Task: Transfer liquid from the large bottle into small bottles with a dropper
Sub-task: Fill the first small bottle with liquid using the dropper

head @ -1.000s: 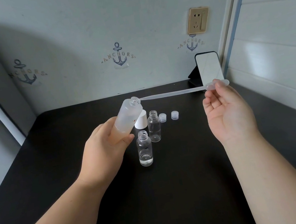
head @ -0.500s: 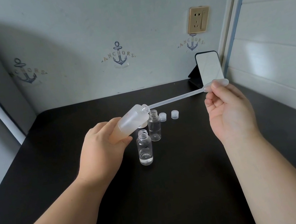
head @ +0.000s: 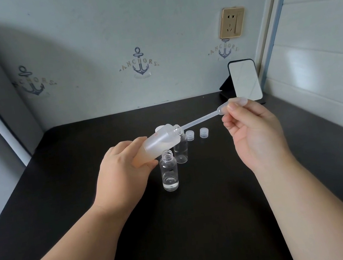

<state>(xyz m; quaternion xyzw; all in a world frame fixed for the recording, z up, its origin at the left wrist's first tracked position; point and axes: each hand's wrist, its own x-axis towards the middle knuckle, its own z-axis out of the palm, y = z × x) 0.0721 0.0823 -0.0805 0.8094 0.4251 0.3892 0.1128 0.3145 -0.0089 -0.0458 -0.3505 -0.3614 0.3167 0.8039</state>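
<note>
Left hand (head: 123, 170) wraps the base of the large bottle (head: 159, 145), fingers curled round it, forearm coming in low from the left; bottle tilted almost flat, mouth pointing right, lifted above the desk (head: 89, 209). Right hand (head: 254, 137), palm turned inward, pinches the dropper (head: 204, 117) bulb between thumb and fingertips; the stem slants down-left with its tip inside the large bottle's mouth. Near small bottle (head: 169, 170) stands just below the large bottle, a little liquid in it. Far small bottle (head: 181, 150) stands behind it; two caps (head: 197, 134) lie right of the large bottle's mouth.
</note>
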